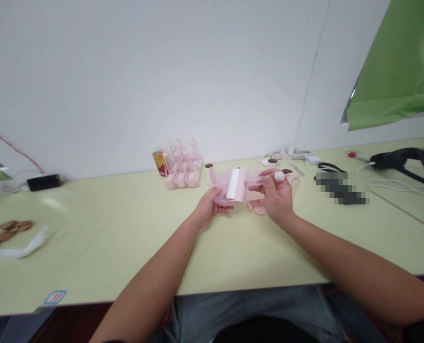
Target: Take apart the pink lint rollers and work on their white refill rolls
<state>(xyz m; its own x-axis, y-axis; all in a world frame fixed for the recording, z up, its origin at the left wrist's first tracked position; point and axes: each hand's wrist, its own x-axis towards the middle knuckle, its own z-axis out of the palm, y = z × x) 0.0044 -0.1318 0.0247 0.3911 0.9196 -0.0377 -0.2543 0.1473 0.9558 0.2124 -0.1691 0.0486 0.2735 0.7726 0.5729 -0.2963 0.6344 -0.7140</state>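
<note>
Bright diffuse light, slight blur, wide-angle distortion

Pale pink and white on the roller (237, 185); light pink on the handle (257, 181); yellow and red on the container (159, 163); pale yellow-green across the desk (136, 247).

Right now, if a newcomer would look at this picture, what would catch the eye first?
Probably the two hands at the middle of the table: the left hand holds a translucent pink piece beside a white-and-pink roller, and the right hand grips a slim pink piece. Next come the clustered pink items near the wall, left of centre, and the bright green sheet at upper right.
</note>
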